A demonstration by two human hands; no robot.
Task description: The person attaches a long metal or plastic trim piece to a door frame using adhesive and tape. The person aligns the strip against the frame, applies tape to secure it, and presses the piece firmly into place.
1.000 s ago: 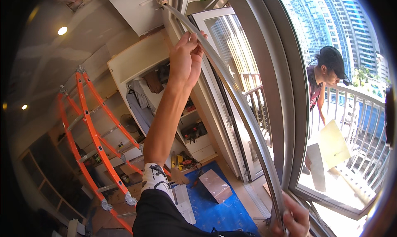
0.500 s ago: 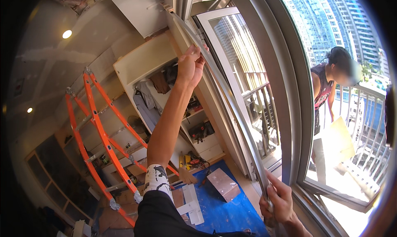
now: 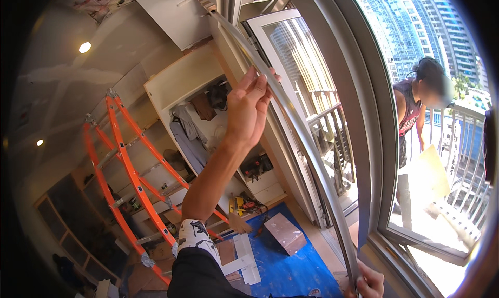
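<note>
A long, narrow grey strip [image 3: 304, 134], metallic in look, runs slantwise in front of the window frame, from the upper middle to the lower right. Partway up it, my left hand [image 3: 249, 108] is closed, pinching its edge between thumb and fingers. My right hand [image 3: 370, 281] wraps round the strip's lower part near the bottom of the picture; some of its fingers are hidden behind the strip. The upper end lies close to the wall corner beside a white panel [image 3: 166, 12].
An orange stepladder [image 3: 132, 168] stands at left. Behind it is an open closet [image 3: 182, 90] with clothes. A box [image 3: 285, 233] and white pieces lie on a blue sheet [image 3: 280, 269]. Beyond the glass a person [image 3: 416, 100] bends over a board [image 3: 426, 176] on the balcony.
My left hand has slid or moved down and right along the strip. My right hand has moved lower and to the right, and the strip's lower part has shifted right with it.
</note>
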